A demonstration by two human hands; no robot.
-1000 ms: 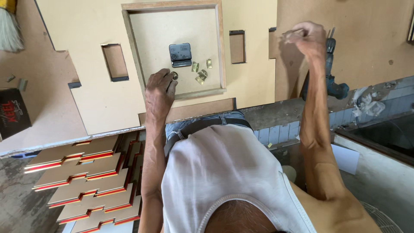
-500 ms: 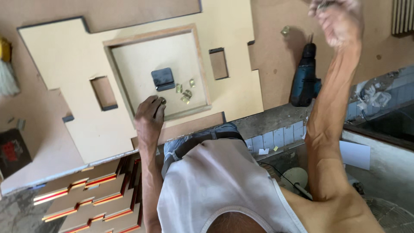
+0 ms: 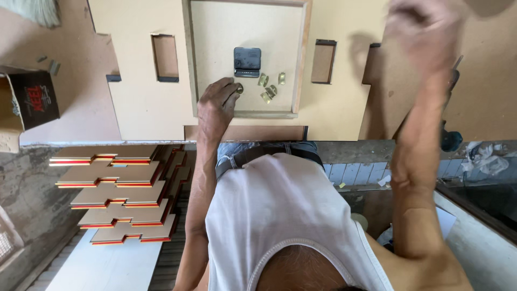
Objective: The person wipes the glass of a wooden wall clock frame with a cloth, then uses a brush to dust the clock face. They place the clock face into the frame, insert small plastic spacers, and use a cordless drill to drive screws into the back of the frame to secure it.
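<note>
The left hand (image 3: 218,102) pinched a small brass fitting (image 3: 239,88) inside the panel's recess (image 3: 242,32), beside the black block (image 3: 247,61); the blurred right hand (image 3: 425,32), grip unclear, risked scattering loose brass pieces (image 3: 269,86)

My right hand (image 3: 425,32) at upper right is motion-blurred; I cannot tell its grip. The drill (image 3: 449,137) sits mostly hidden behind that forearm.
</note>
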